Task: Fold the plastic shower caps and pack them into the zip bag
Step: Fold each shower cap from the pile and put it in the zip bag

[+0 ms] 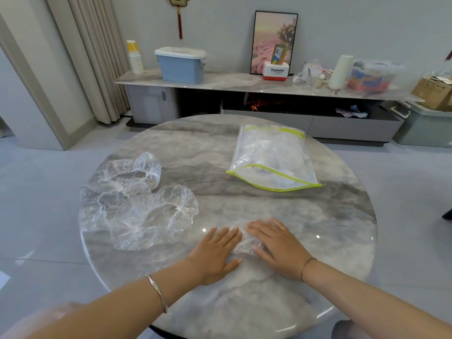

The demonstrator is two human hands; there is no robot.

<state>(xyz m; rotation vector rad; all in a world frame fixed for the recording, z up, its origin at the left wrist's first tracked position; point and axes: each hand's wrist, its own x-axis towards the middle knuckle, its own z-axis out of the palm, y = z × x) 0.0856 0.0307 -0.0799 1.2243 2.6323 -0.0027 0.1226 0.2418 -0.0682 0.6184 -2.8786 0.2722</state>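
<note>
1. We read "Panasonic" in dark letters on the white-and-red box (276,70) standing just in front of the framed picture (274,33).
2. Under that word we see a line of small print, too fine to read.
3. The card (279,54) standing in that box, against the picture, carries print we cannot make out.

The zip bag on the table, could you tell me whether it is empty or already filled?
Partly filled: crumpled clear plastic, likely folded caps, shows through the zip bag, which lies flat on the table.
</note>
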